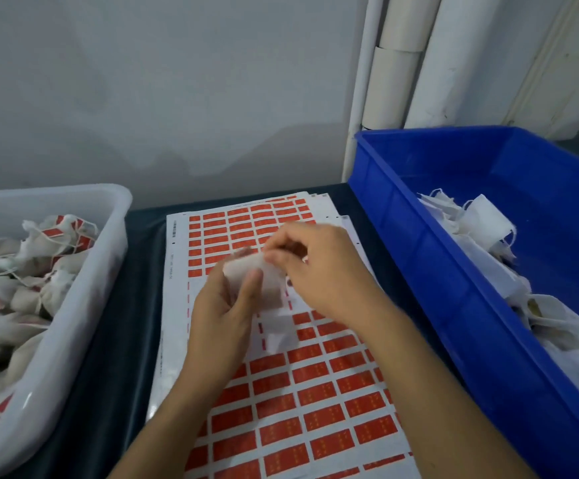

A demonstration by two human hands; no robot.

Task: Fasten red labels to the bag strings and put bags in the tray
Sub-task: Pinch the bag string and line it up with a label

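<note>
A small white cloth bag point(272, 288) is held above the sheet of red labels point(315, 392) in the middle of the table. My left hand point(224, 316) grips the bag from below, thumb across its front. My right hand point(319, 267) pinches the bag's top edge with curled fingertips; motion blur hides whether a string or label lies between them. The white tray point(73, 305) at the left holds several filled bags with red labels on their strings.
A blue bin point(436, 271) at the right holds several empty white bags point(488, 229). A dark cloth point(125, 340) covers the table. More label sheets lie under the top one. A grey wall and white pipes stand behind.
</note>
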